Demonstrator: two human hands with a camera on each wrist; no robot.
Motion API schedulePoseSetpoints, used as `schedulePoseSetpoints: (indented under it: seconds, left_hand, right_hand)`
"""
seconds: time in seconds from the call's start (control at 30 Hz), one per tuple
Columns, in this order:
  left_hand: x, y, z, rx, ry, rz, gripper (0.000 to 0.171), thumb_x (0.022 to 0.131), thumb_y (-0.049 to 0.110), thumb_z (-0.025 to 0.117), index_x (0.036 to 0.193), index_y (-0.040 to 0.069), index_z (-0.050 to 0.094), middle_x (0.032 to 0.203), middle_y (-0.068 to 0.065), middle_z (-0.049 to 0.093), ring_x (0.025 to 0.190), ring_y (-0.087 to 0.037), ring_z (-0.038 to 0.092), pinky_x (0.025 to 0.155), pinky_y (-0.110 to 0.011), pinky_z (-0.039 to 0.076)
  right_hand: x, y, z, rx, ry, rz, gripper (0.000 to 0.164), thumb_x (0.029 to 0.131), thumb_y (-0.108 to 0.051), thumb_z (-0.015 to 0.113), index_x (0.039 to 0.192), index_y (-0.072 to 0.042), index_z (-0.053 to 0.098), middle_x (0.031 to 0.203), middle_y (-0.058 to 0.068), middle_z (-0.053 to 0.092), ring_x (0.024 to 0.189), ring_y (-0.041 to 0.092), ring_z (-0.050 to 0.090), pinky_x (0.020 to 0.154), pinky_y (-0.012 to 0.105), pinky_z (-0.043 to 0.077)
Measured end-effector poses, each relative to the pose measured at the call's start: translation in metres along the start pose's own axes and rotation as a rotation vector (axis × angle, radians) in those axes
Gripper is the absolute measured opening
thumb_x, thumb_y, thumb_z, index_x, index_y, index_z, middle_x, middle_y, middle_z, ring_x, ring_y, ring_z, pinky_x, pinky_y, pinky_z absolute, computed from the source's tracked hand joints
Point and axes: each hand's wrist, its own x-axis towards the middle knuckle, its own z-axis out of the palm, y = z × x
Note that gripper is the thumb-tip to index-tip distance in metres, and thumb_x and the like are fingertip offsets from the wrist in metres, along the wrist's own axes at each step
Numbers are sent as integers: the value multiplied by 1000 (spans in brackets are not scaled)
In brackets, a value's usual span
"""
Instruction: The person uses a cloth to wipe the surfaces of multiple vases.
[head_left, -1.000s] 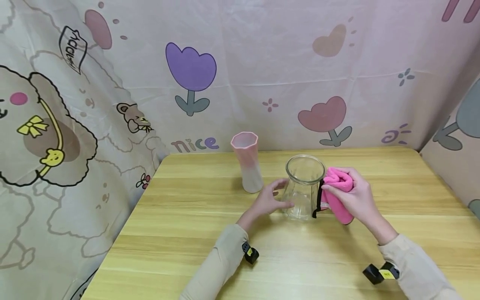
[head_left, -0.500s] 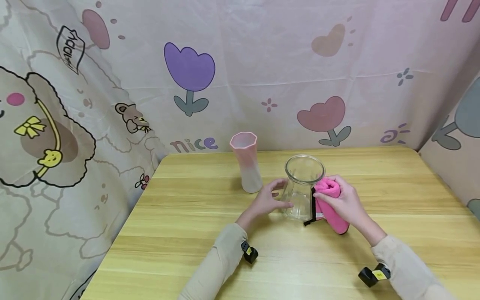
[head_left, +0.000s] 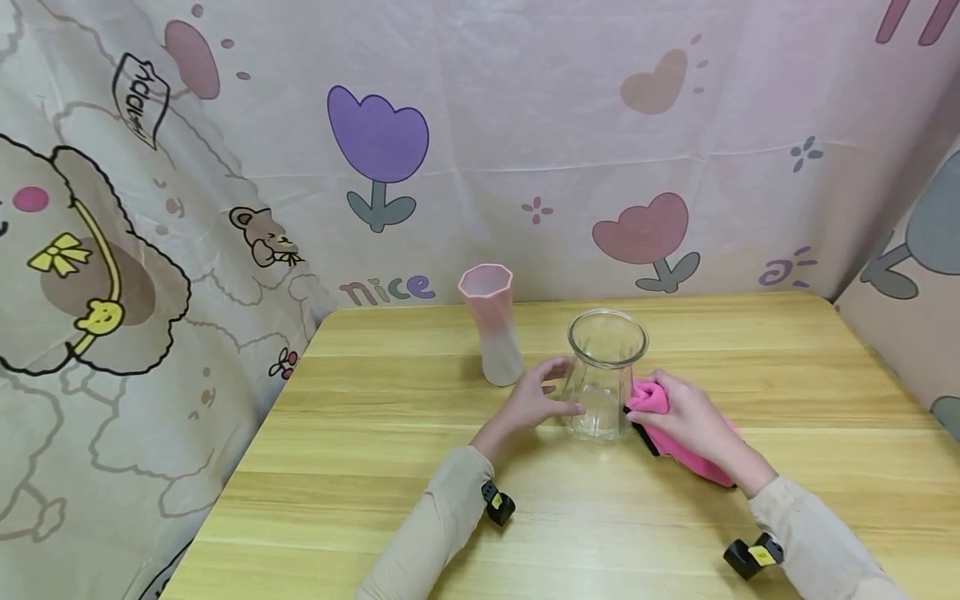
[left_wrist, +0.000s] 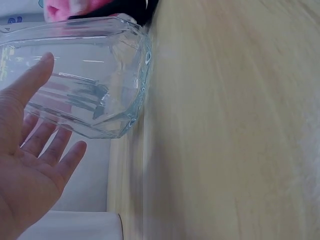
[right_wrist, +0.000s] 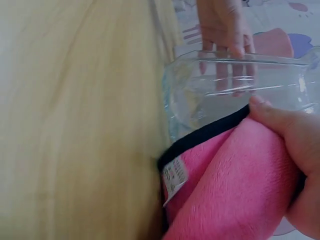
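Observation:
A clear glass vase (head_left: 604, 398) stands upright on the wooden table. My left hand (head_left: 534, 400) holds its left side, the thumb in front and the other fingers behind; the left wrist view shows a gap between palm and glass (left_wrist: 115, 75). On the other side, my right hand (head_left: 688, 421) grips a bunched pink cloth (head_left: 701, 465) with a black border. The cloth's upper end lies against the right wall of the vase. A white label (right_wrist: 175, 177) shows near the border in the right wrist view. Some right fingers are hidden by the cloth.
A tall pink-and-white vase (head_left: 497, 333) stands behind the left hand, close to it. The wooden table (head_left: 360, 467) ends at a patterned cloth backdrop (head_left: 480, 225). Black wrist cameras (head_left: 497, 503) sit on both sleeves.
My right hand has moved the cloth left and down along the glass vase. The cloth's lower end now trails to the right under the wrist. My left hand and both vases have stayed put.

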Motion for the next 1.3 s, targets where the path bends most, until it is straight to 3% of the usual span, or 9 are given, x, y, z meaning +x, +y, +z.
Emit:
schedulePoseSetpoints:
  seconds: [0.3, 0.53, 0.77, 0.9, 1.3]
  left_hand:
    - [1, 0, 0, -7, 3, -27, 75, 66, 15, 81, 132, 15, 44, 130, 3, 49, 119, -13, 45, 100, -32, 39]
    - [1, -2, -1, -1, 2, -19, 75, 66, 16, 81, 132, 16, 44, 130, 4, 49, 119, -12, 45, 100, -30, 39]
    - [1, -2, -1, 6, -2, -14, 76, 66, 18, 81, 132, 16, 44, 130, 4, 49, 119, -13, 45, 99, -27, 39]
    - [1, -2, -1, 2, -3, -13, 76, 66, 17, 81, 132, 16, 44, 130, 4, 49, 119, -13, 45, 99, -29, 39]
    - [1, -1, -2, 12, -3, -4, 77, 66, 19, 81, 133, 14, 43, 130, 3, 49, 118, -12, 45, 100, -35, 39]
  right_hand:
    - [-2, 8, 7, -96, -144, 18, 32, 69, -24, 79, 85, -10, 55, 65, -7, 51, 57, 8, 43, 47, 22, 37]
    - [-3, 11, 8, -112, -162, -11, 30, 69, -22, 79, 83, -11, 55, 64, -8, 49, 56, 7, 42, 47, 21, 36]
    - [0, 4, -1, -9, -65, -32, 35, 73, -22, 76, 98, -6, 57, 76, -3, 59, 63, 8, 50, 51, 21, 43]
    - [4, -3, -6, 45, 15, -30, 35, 74, -21, 75, 99, -5, 56, 77, 1, 60, 63, 8, 50, 49, 20, 44]
    - [13, -26, -21, 171, 215, 14, 38, 71, -10, 77, 104, -5, 59, 90, 10, 65, 79, -6, 52, 64, 9, 46]
